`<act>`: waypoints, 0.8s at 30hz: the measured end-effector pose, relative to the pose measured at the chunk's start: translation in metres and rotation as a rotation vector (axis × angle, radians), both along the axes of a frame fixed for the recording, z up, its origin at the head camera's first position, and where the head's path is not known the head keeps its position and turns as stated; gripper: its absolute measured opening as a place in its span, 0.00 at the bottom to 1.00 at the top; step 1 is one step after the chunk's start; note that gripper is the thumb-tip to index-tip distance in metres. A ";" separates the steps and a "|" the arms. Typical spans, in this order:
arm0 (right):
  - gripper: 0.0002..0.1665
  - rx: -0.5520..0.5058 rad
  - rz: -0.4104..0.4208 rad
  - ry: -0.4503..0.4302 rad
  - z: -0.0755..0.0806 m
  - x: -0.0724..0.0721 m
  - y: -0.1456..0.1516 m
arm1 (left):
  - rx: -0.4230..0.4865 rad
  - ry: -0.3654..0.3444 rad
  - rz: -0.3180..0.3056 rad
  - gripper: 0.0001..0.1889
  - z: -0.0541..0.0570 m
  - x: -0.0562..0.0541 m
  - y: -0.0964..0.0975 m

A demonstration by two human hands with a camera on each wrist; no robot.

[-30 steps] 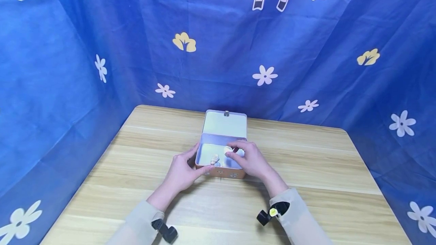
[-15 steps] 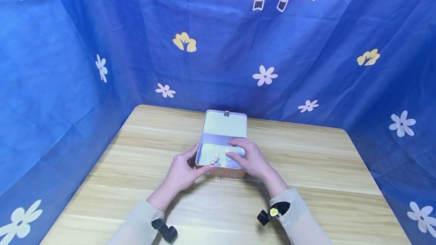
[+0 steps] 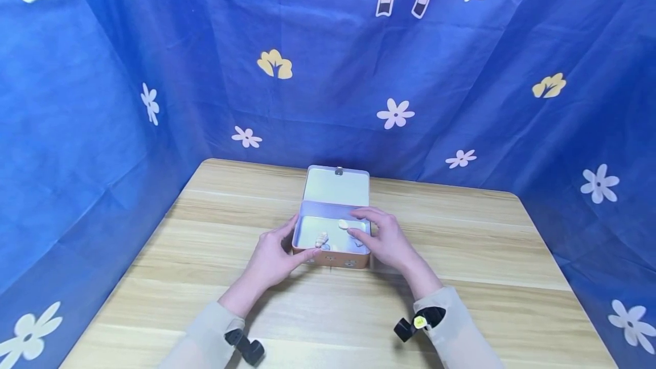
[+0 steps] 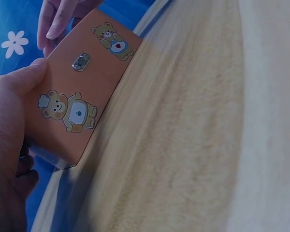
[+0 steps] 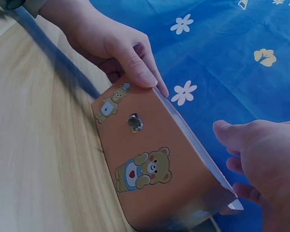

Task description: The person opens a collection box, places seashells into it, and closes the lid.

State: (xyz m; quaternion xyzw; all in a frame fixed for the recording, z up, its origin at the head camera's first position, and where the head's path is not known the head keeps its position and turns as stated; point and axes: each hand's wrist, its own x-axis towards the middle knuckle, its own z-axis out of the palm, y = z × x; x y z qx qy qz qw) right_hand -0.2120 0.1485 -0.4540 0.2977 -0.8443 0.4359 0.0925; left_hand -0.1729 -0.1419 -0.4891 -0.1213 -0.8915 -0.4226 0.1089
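An orange tin box [image 3: 338,259] with bear pictures on its front stands on the table, its lid [image 3: 336,187] raised at the back. My left hand [image 3: 271,255] holds the box's left front corner, thumb on the front rim and fingers along the left side. Inside lie a spiral seashell [image 3: 321,239] near the front, a pale rounded seashell [image 3: 343,224] toward the back, and small pieces too tiny to make out. Over the right part of the box hovers my right hand [image 3: 386,238], thumb and fingers apart, nothing seen between them. It partly hides the box's right side.
The wooden table [image 3: 461,255] spreads out around the box. Behind and on both sides hangs a blue cloth [image 3: 328,95] with printed flowers. A small dark camera sits on each wrist.
My right hand has let go of the pale rounded seashell, which now lies in the box, and has drawn slightly to the right. The left hand keeps its hold on the box.
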 end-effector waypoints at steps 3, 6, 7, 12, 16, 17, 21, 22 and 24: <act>0.22 -0.005 -0.009 -0.008 0.002 0.001 0.004 | -0.018 -0.010 -0.008 0.57 0.001 0.000 -0.001; 0.23 -0.004 -0.020 -0.013 0.004 0.002 0.008 | -0.029 -0.024 -0.014 0.59 0.002 -0.001 -0.003; 0.23 -0.001 -0.024 -0.014 0.004 0.002 0.009 | -0.033 -0.029 -0.017 0.59 0.003 -0.001 -0.004; 0.25 0.001 -0.022 -0.004 0.004 0.003 0.015 | -0.048 -0.027 -0.034 0.59 0.007 -0.003 -0.008; 0.27 -0.007 -0.012 0.012 0.004 0.003 0.019 | -0.059 -0.014 -0.052 0.57 0.011 -0.006 -0.010; 0.27 -0.007 -0.013 0.016 0.004 0.003 0.020 | -0.057 -0.013 -0.055 0.57 0.012 -0.007 -0.011; 0.28 0.000 -0.025 0.020 0.004 0.003 0.023 | -0.047 -0.025 -0.058 0.55 0.017 -0.010 -0.013; 0.28 0.002 -0.028 0.018 0.005 0.003 0.024 | -0.047 -0.030 -0.057 0.55 0.019 -0.011 -0.013; 0.28 0.002 -0.031 0.016 0.005 0.003 0.026 | -0.044 -0.039 -0.057 0.55 0.022 -0.013 -0.014</act>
